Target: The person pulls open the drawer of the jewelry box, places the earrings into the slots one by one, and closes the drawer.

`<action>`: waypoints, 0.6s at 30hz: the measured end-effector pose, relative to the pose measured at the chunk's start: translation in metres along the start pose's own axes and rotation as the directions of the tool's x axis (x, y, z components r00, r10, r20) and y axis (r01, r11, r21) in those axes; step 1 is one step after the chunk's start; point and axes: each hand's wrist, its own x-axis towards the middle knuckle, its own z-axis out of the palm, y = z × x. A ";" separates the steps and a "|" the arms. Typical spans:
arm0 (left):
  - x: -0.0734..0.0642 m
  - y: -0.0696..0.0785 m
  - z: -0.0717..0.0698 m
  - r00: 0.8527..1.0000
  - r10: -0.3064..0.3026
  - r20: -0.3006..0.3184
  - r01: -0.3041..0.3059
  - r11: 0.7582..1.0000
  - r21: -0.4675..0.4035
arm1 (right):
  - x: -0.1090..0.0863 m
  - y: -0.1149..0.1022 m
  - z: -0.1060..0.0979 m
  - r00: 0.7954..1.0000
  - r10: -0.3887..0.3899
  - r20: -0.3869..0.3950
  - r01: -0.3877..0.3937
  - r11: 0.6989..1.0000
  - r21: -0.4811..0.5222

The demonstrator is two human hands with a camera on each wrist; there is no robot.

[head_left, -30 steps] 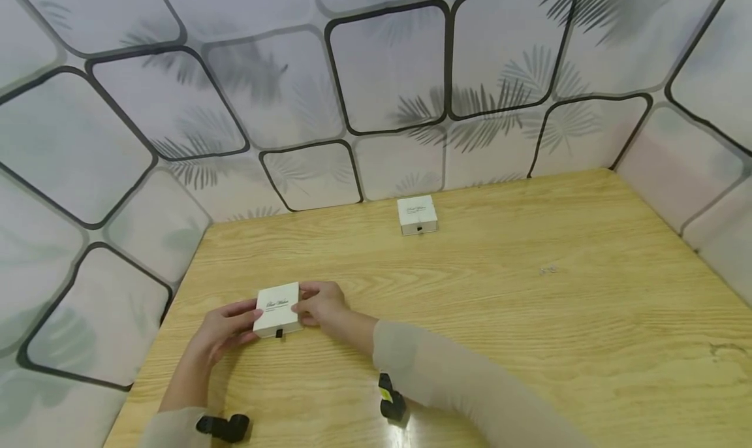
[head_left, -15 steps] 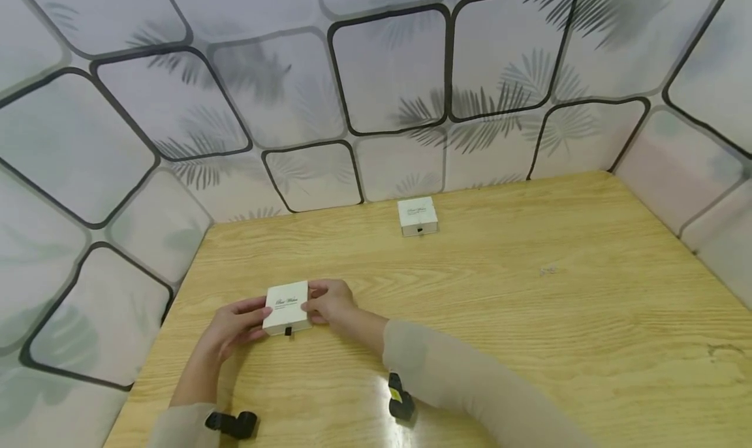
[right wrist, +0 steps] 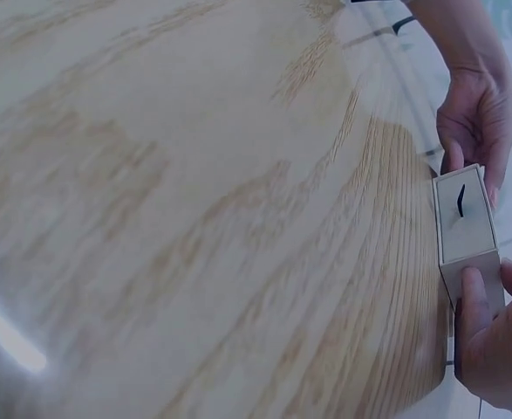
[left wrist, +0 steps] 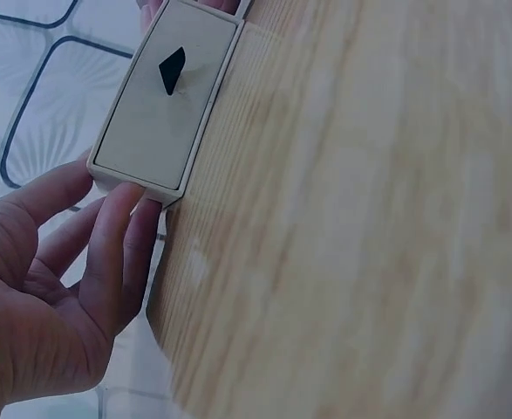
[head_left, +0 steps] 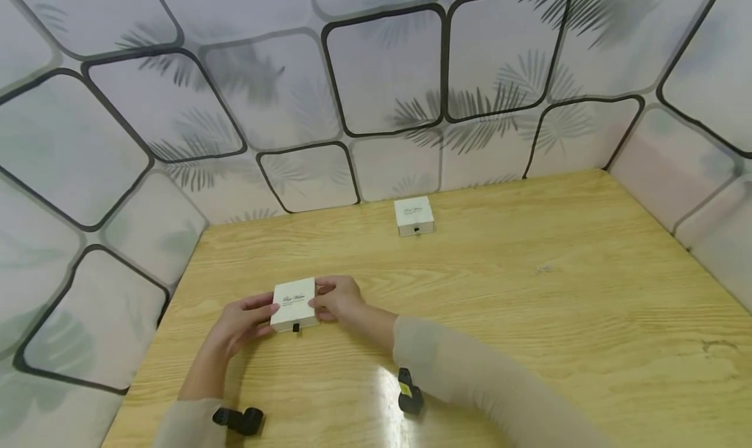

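Observation:
A small white drawer-style gift box point(head_left: 294, 304) with dark lettering on its lid sits between both hands, left of centre in the head view. Its front face point(left wrist: 164, 105) carries a short black pull tab, and the drawer is pushed in. My left hand point(head_left: 242, 320) grips the left side, thumb at the top edge. On the opposite side my right hand point(head_left: 342, 299) holds the box between thumb and fingers. In the right wrist view the right hand point(right wrist: 500, 345) has a finger along the side wall. The box is close over the tabletop.
A second, matching white box point(head_left: 414, 215) stands at the back of the wooden table point(head_left: 499, 343), near the patterned cloth wall point(head_left: 388, 69). A tiny clear or silvery item point(head_left: 543, 269) lies to the right. Black cameras point(head_left: 237, 420) hang at both wrists.
Both hands have shifted to the right together, carrying the white gift box with them. Their hold on its two sides looks the same. The back box has stayed in place.

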 end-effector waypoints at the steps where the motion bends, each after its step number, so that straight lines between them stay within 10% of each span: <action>1: 0.001 0.001 0.001 1.000 0.000 0.003 0.000 1.000 0.003 | 0.000 -0.001 -0.001 1.000 0.002 0.002 -0.002 1.000 0.001; 18: 0.007 0.016 0.024 1.000 -0.013 0.011 0.013 1.000 0.018 | 0.000 -0.015 -0.028 0.999 0.047 0.013 -0.047 0.999 0.003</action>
